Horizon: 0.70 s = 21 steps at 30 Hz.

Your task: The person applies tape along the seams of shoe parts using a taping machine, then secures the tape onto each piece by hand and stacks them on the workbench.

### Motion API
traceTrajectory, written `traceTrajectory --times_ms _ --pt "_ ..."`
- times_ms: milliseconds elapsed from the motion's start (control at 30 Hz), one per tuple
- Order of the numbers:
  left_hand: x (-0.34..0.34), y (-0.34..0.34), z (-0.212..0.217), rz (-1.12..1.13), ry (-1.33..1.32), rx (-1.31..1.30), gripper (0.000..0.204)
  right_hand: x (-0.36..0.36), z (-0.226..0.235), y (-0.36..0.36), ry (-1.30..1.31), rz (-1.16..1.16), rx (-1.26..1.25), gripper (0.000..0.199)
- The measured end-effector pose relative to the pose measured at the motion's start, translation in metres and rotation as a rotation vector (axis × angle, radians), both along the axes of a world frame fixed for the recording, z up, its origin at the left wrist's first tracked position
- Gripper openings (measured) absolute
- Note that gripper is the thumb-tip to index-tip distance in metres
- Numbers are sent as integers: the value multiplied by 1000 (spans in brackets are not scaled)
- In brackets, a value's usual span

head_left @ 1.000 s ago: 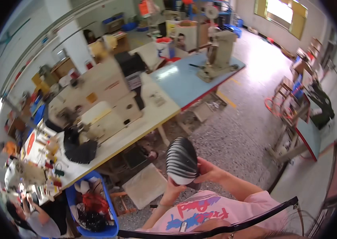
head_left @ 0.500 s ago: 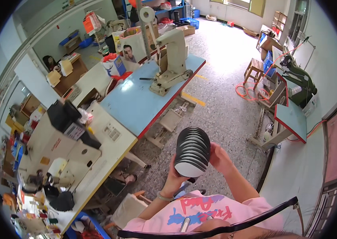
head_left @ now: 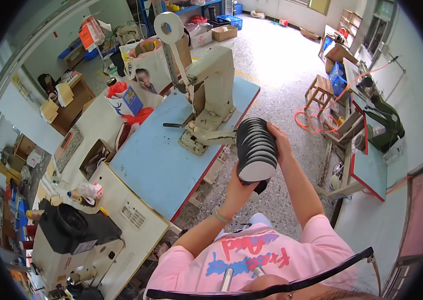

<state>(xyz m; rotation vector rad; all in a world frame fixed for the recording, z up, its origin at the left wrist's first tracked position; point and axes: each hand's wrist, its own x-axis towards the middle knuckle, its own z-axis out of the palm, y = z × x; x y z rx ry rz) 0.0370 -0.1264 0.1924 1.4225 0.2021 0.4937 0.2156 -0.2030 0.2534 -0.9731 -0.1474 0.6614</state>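
Fanned stack of rounded, flat black-and-white pieces (head_left: 257, 144): left grip (head_left: 240, 188) holds near end; right grip (head_left: 282, 143) holds farther right side; long axis forward.

Pink shirt (head_left: 294, 246), red and blue lettering (head_left: 251, 249), lower centre of frame, white label (head_left: 85, 246) on sewing machine (head_left: 104, 259), lower left, print illegible

Workshop — sewing machine (head_left: 69, 244), blue-topped worktable (head_left: 146, 165)

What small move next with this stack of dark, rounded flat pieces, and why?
Perhaps nudge the stack more even with your right hand, which touches its right side: it looks staggered, while your left hand grips near its pale end.
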Motion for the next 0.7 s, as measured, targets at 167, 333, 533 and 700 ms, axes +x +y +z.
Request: traceTrajectory --times_ms 167,333,533,700 --pt "63 5 -20 179 -24 -81 94 79 -26 48 30 161 -96 27" --pt "78 10 -11 297 336 154 102 117 -64 90 13 452 -270 29" --pt "87 -24 -16 622 355 -183 67 128 -81 125 110 845 -272 22" --pt "110 -43 -6 893 426 -302 50 128 -110 140 -39 935 -261 25"
